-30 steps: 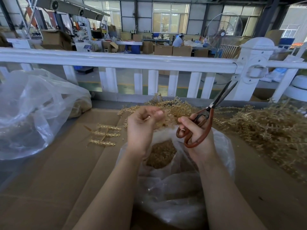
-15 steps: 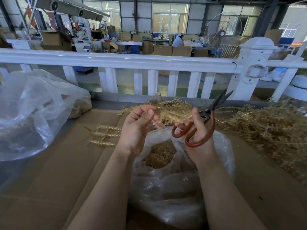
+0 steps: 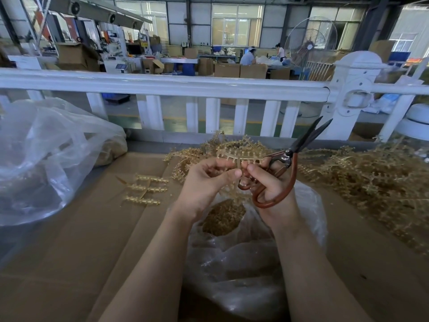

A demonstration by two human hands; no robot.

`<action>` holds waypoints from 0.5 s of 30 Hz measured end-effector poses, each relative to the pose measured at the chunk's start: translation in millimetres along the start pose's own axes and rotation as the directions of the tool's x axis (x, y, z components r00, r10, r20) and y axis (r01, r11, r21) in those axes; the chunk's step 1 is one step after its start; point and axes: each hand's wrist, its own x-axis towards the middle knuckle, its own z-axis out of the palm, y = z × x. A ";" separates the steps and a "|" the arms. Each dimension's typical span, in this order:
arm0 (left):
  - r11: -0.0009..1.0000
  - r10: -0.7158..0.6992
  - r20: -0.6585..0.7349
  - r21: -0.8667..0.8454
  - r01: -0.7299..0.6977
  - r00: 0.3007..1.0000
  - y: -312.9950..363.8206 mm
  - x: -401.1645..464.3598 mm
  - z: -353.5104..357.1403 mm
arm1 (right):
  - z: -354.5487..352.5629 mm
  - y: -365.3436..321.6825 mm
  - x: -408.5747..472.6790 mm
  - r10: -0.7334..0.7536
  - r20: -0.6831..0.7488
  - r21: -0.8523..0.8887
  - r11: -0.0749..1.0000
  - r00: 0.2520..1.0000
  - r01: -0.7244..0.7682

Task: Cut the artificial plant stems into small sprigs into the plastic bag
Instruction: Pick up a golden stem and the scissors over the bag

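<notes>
My left hand (image 3: 204, 182) pinches a golden artificial plant stem (image 3: 234, 154) above the open mouth of a clear plastic bag (image 3: 232, 270). My right hand (image 3: 267, 184) grips brown-handled scissors (image 3: 290, 159) and its thumb and forefinger also touch the same stem. The dark blades point up to the right, slightly parted, away from the stem. Cut golden sprigs (image 3: 222, 217) fill the bottom of the bag.
A heap of uncut golden stems (image 3: 371, 177) lies on the cardboard-covered table (image 3: 92, 240) to the right. A few short sprigs (image 3: 146, 189) lie left of my hands. A big clear bag (image 3: 46, 154) sits far left. A white railing (image 3: 162, 84) runs along the back.
Both hands came together on a fresh stem lifted from the pile. The scissors tipped more upright and their blades parted a little.
</notes>
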 end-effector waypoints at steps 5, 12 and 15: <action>1.000 -0.009 -0.048 0.023 0.011 0.999 4.4 1.0 3.0 | 0.5 1.1 0.7 0.016 -0.005 -0.001 1.000 1.000 -0.016; 0.975 0.057 -0.015 0.215 -0.052 0.998 7.3 3.6 -3.8 | -5.7 -0.6 2.6 -0.021 0.006 -0.058 0.998 1.000 0.022; 0.957 0.136 -0.037 0.262 -0.121 0.990 7.2 5.5 -4.1 | -6.7 0.8 4.0 -0.004 -0.018 -0.084 0.996 1.000 0.003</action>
